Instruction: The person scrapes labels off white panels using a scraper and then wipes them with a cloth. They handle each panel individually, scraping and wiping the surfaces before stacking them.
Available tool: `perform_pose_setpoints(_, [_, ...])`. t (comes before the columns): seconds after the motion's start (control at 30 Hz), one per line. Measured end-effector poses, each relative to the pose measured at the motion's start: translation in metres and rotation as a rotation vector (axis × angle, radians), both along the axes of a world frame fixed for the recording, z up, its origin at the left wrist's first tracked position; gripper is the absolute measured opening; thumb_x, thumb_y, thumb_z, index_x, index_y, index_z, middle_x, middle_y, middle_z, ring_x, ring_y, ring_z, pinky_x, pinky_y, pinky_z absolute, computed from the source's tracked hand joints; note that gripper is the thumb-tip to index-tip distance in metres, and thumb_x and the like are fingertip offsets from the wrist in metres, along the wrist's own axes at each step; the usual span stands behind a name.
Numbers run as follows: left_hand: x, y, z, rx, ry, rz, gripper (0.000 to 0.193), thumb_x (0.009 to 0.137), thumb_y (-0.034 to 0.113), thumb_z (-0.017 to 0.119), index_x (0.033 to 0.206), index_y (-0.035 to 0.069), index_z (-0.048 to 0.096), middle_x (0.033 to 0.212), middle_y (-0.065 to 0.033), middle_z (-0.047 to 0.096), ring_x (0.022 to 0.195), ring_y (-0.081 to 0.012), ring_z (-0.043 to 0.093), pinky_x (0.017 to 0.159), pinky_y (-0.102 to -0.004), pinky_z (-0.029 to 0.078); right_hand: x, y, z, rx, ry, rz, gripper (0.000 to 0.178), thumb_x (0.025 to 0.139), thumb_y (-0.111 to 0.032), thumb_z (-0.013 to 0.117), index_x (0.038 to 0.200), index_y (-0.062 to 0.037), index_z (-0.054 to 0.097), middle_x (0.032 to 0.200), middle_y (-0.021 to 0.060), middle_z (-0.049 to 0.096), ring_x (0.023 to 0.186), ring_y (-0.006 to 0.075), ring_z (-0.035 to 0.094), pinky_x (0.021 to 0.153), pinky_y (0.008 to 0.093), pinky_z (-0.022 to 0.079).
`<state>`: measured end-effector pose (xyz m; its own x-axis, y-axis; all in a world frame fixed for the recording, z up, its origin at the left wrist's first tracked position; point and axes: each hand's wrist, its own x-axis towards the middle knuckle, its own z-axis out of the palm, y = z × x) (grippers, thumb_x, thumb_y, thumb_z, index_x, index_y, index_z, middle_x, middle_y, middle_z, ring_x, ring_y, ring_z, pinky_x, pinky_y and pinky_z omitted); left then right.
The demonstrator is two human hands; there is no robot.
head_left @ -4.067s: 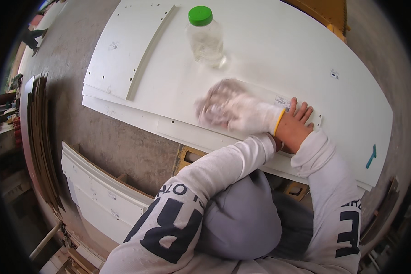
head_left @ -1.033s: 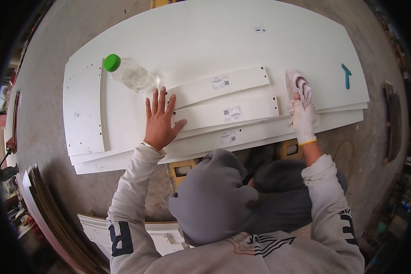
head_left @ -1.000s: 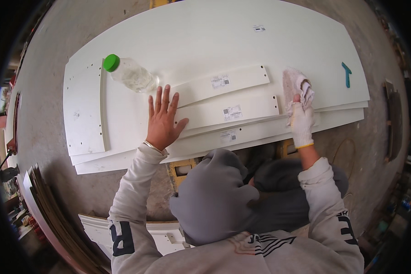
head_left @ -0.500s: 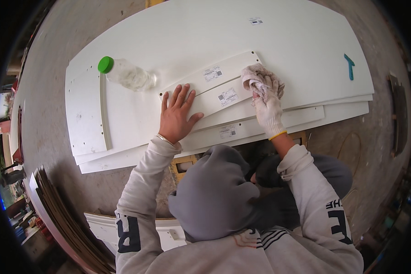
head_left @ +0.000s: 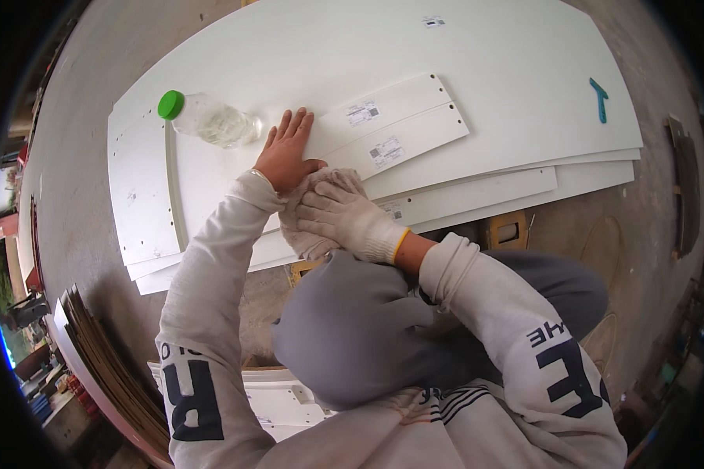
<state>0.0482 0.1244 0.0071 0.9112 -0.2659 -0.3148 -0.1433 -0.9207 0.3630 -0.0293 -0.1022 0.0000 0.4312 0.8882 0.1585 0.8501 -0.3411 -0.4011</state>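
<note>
Our bare left hand (head_left: 289, 152) lies palm down, fingers extended and gripping nothing, left of centre in the frame; our gloved right hand (head_left: 348, 219) holds a bunched cloth (head_left: 309, 234) under its fingers, at mid-frame by the near edge. We judge the step to be wiping the two narrow white strips (head_left: 426, 139); the next move calls for even pressure while the left palm steadies them. Farther out, we see the large white panel (head_left: 516, 94) beneath, a green-capped bottle (head_left: 219, 121) at upper left and a teal object (head_left: 599, 100) at upper right.
</note>
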Motion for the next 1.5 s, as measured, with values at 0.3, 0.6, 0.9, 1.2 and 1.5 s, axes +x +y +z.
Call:
perform_pose_setpoints(0.3, [-0.011,0.006,0.006,-0.022,0.033,0.041,0.097,0.089,0.033,0.081,0.165,0.008,0.027,0.176,-0.0139,0.016,0.164,-0.0371,0.003,0.131,-0.0546,0.010,0.042,-0.113,0.016,-0.171,-0.120,-0.212,0.059,0.091,-0.043,0.068,0.141,-0.0141,0.065,0.155,0.0065,0.055,0.152,0.0250,0.040,0.131,0.0480,0.016])
perform_pose_setpoints(0.6, [-0.006,0.012,0.002,-0.054,0.023,0.016,0.099,0.089,0.037,0.080,0.166,0.008,0.024,0.177,-0.0147,0.014,0.164,-0.0379,0.000,0.130,-0.0557,0.006,0.032,-0.040,0.010,-0.096,-0.015,-0.007,0.050,0.092,-0.035,0.066,0.141,-0.0245,0.065,0.155,0.0042,0.055,0.153,0.0248,0.038,0.130,0.0604,0.014])
perform_pose_setpoints(0.9, [-0.005,0.005,0.009,-0.079,0.020,0.016,0.099,0.087,0.034,0.083,0.165,0.009,0.029,0.176,-0.0127,0.015,0.164,-0.0352,0.001,0.132,-0.0523,0.007,0.107,-0.247,0.022,0.052,0.418,-0.856,0.054,0.093,-0.015,0.067,0.146,-0.0105,0.058,0.153,0.0127,0.056,0.144,0.0287,0.051,0.108,0.0384,0.049])
perform_pose_setpoints(1.2, [-0.006,0.004,0.010,-0.032,0.046,0.027,0.103,0.084,0.032,0.085,0.165,0.008,0.027,0.177,-0.0119,0.014,0.164,-0.0345,-0.002,0.132,-0.0528,0.005,0.055,-0.041,0.022,-0.160,0.001,-0.397,0.062,0.094,-0.039,0.067,0.152,-0.0235,0.056,0.159,0.0111,0.052,0.152,0.0380,0.039,0.130,0.0593,0.010])
perform_pose_setpoints(1.5, [-0.010,-0.001,0.010,-0.049,0.016,0.039,0.098,0.086,0.031,0.084,0.164,0.007,0.029,0.176,-0.0131,0.015,0.164,-0.0350,0.000,0.132,-0.0524,0.007,0.101,-0.090,0.034,-0.365,-0.147,-0.746,0.053,0.099,-0.047,0.059,0.144,-0.0188,0.062,0.157,0.0092,0.049,0.146,0.0350,0.042,0.125,0.0627,0.015])
